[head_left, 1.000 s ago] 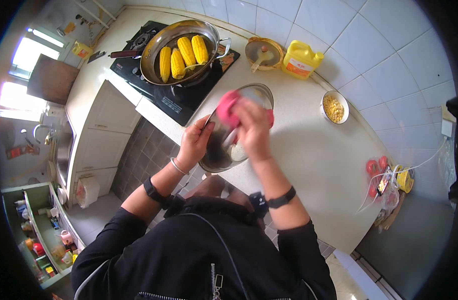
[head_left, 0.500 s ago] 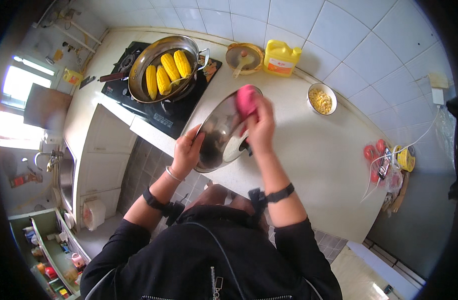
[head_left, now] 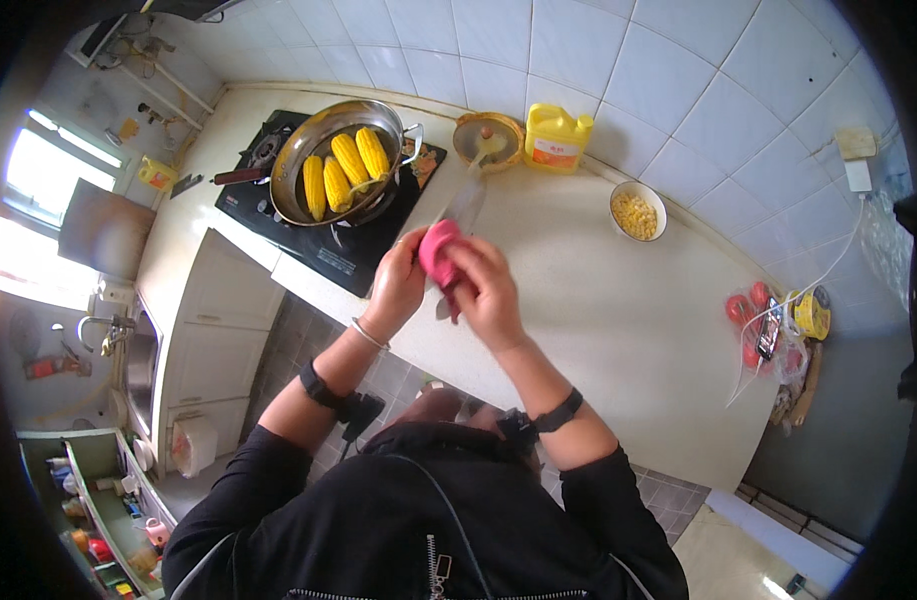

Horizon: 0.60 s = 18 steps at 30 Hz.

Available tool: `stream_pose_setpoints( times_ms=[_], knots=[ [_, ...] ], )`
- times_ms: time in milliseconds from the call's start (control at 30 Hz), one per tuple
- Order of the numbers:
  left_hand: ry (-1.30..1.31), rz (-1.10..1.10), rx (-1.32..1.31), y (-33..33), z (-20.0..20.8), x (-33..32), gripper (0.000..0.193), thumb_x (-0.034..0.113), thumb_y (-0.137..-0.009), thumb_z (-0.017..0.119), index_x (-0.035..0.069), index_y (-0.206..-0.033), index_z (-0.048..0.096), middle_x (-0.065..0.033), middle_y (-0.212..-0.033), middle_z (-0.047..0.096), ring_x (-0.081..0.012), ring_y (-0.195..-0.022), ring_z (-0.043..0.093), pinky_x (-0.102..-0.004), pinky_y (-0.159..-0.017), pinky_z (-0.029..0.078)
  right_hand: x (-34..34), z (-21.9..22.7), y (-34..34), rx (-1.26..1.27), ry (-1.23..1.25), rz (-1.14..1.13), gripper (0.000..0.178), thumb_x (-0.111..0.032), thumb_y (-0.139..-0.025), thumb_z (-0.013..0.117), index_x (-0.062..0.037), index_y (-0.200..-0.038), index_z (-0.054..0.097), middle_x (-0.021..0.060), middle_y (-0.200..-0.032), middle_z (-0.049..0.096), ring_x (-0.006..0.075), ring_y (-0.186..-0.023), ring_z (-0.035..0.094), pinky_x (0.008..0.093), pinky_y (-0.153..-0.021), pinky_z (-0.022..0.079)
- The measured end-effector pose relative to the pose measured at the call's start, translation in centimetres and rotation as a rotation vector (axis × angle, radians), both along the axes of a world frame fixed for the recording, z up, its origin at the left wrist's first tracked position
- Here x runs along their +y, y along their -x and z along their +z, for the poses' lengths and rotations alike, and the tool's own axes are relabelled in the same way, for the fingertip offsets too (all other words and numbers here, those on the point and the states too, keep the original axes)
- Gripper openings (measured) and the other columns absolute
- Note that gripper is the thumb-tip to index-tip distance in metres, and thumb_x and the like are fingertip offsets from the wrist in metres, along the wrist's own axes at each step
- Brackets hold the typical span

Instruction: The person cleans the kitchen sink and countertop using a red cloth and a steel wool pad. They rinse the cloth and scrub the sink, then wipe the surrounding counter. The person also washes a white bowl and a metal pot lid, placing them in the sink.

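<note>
Steadying the blurred lid [head_left: 465, 205], seemingly, with our curled left hand [head_left: 395, 287], we clutch pink cloth [head_left: 438, 252] in our right hand [head_left: 491, 295].

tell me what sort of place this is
Most likely a home kitchen: a black stove bears a wide pan with corn cobs, and a faucet stands beside a sink.

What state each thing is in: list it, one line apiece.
Lid, tilted, nearly edge-on to camera
Pink cloth, bunched
Left hand, gripping lid
Right hand, gripping pink cloth
Pan, uncovered
Corn cobs, husked, in pan
White bowl, uncovered, holding kernels
Yellow jug, upright
Stove, cannot tell whether lit
Cabinet doors, shut
</note>
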<state>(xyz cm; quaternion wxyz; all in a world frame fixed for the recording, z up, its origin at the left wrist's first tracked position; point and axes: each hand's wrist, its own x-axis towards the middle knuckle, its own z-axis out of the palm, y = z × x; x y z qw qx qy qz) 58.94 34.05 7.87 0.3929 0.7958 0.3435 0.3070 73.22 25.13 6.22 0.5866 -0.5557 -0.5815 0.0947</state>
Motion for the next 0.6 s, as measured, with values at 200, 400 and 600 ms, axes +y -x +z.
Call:
stream_pose_setpoints(
  times_ms=[200,400,600],
  knots=[
    [-0.103,0.169,-0.097,1.7,-0.2,-1.6,0.021,0.002,-0.089,0.060,-0.001,-0.109,0.062,-0.0109,-0.086,0.068,-0.0217,-0.077,0.065,-0.0298,-0.072,0.051,0.2,0.8,0.0,-0.417,-0.056,0.021,0.041,-0.002,-0.074,0.065,-0.0101,-0.114,0.064,0.0107,-0.122,0.057,0.0328,-0.114,0.054,0.0446,-0.101,0.043],
    [0.211,0.274,-0.051,3.0,-2.1,-3.1,0.014,0.008,-0.095,0.058,0.000,-0.105,0.064,-0.0042,-0.069,0.057,-0.0116,-0.064,0.053,-0.0258,-0.060,0.045,2.4,0.9,-4.8,0.102,0.248,-0.470,0.038,0.004,-0.071,0.062,-0.0048,-0.108,0.066,0.0131,-0.116,0.060,0.0299,-0.107,0.059,0.0406,-0.096,0.046],
    [0.326,0.225,-0.241,3.9,-3.0,-2.7,0.014,0.008,-0.097,0.055,0.000,-0.105,0.063,0.0018,-0.073,0.056,-0.0063,-0.064,0.049,-0.0226,-0.057,0.041,0.9,0.7,2.5,-0.371,-0.005,0.058,0.029,-0.006,-0.078,0.060,-0.0115,-0.105,0.069,0.0106,-0.116,0.057,0.0315,-0.114,0.053,0.0408,-0.103,0.041]
  ],
)
